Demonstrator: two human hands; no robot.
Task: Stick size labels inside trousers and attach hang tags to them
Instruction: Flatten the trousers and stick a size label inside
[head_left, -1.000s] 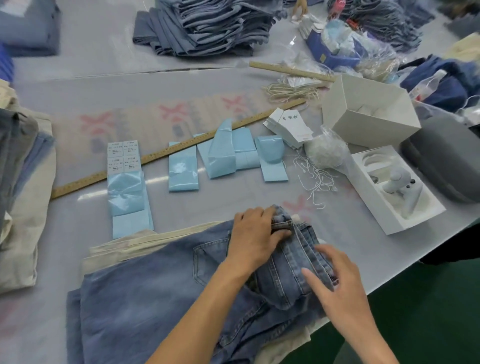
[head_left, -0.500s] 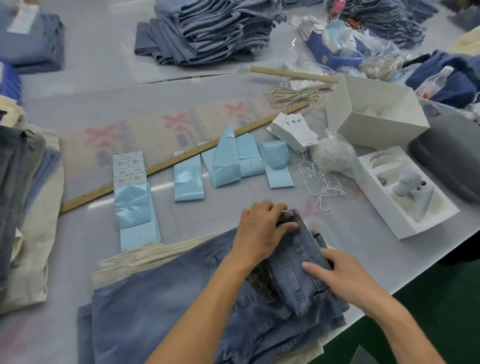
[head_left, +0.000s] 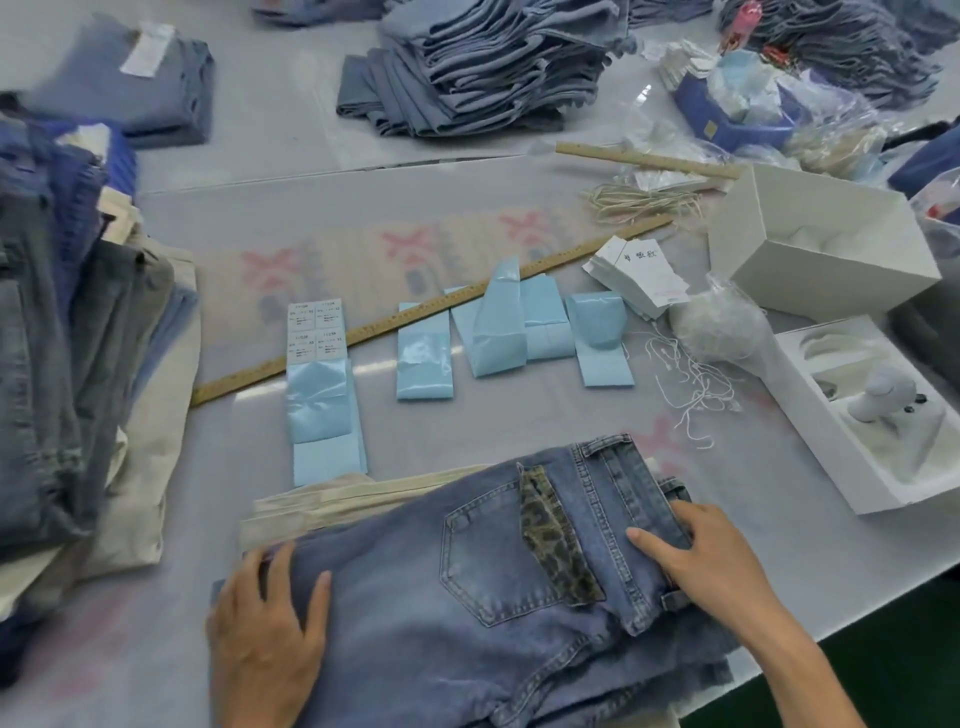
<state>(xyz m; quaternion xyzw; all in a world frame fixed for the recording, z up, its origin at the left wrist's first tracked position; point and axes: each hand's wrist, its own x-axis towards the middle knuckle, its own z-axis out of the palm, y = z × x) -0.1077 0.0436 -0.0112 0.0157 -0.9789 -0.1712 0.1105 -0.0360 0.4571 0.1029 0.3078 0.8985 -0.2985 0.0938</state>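
Note:
A pair of blue jeans (head_left: 483, 582) lies folded on top of a low stack at the near table edge, back pocket up, with a leopard-print strip beside the waistband. My left hand (head_left: 267, 639) rests on the jeans' left edge, fingers curled round the fold. My right hand (head_left: 711, 561) lies on the waistband at the right, fingers wrapped over its edge. A sheet of white size labels (head_left: 316, 330) on pale blue backing lies further back, left of centre. White hang tags (head_left: 641, 278) are stacked at the back right, with loose white strings (head_left: 693, 387) near them.
Several blue backing strips (head_left: 511, 325) and a long wooden ruler (head_left: 431, 312) cross the middle. Two white boxes (head_left: 821, 249) stand at the right, one holding a white tagging tool (head_left: 883, 397). Folded trouser piles (head_left: 67, 374) rise at the left and at the back (head_left: 483, 62).
My left hand has left the waistband and moved to the jeans' left edge. The waistband now lies flat with the leopard-print strip showing. My right hand has settled on the waistband.

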